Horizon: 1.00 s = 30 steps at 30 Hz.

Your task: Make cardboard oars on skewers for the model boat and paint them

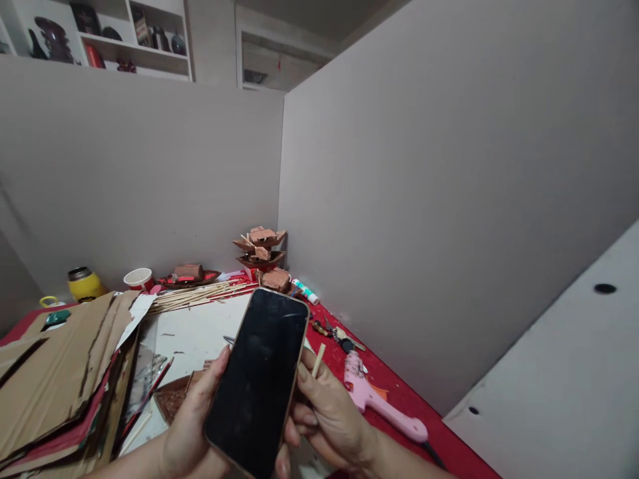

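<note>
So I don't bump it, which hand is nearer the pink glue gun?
Right. The right hand is just left of the pink glue gun; the left hand is farther left, past the phone.

Low passage over the white board point(200, 327) is pinched between the cardboard stack point(64, 362) on the left and the phone point(259, 379). Bundled sticks point(200, 295) and piled model boats point(260, 249) block the far side; the pink glue gun point(387, 407) obstructs the right.

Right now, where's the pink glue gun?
In the head view, the pink glue gun lies on the red tabletop, right of the right hand and near the keys.
</note>
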Tool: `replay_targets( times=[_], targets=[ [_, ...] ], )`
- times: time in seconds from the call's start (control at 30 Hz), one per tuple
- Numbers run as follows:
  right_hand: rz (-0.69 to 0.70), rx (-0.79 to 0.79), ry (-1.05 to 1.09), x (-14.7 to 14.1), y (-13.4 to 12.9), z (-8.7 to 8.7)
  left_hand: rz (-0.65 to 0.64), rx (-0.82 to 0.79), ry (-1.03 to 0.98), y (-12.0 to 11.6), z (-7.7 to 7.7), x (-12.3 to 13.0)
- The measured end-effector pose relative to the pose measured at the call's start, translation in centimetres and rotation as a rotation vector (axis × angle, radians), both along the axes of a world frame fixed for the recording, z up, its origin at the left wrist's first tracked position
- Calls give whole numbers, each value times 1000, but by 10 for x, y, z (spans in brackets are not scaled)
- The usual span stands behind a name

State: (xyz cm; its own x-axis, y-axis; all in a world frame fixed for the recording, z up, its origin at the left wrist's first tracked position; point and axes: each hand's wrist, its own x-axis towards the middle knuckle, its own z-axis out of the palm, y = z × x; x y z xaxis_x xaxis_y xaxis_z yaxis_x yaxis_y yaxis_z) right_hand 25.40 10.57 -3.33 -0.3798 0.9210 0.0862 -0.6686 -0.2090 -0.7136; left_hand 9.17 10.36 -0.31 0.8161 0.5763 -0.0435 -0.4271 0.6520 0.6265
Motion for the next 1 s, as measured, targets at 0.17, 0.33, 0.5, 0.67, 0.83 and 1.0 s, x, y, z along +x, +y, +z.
replay_targets(
  times=[0.17, 0.33, 0.5, 0.67, 0.83, 1.0],
  targets=[
    [5, 43, 33, -1, -2, -2, 6, -21, -61, -6, -2, 2],
    [-13, 71, 27, 0, -5, -2, 5, -17, -51, -11, -3, 3],
    [-13, 118, 42, -1, -5, 1, 10, -18, -94, -13, -3, 4],
    [-4, 142, 40, -1, -5, 0, 1, -17, -109, -14, -3, 4],
    [-43, 117, -2, -4, -6, -1, 36, -9, -91, -14, -1, 5],
    [-30, 119, -21, -5, -7, -2, 37, 8, -113, -15, -2, 6]
  ],
)
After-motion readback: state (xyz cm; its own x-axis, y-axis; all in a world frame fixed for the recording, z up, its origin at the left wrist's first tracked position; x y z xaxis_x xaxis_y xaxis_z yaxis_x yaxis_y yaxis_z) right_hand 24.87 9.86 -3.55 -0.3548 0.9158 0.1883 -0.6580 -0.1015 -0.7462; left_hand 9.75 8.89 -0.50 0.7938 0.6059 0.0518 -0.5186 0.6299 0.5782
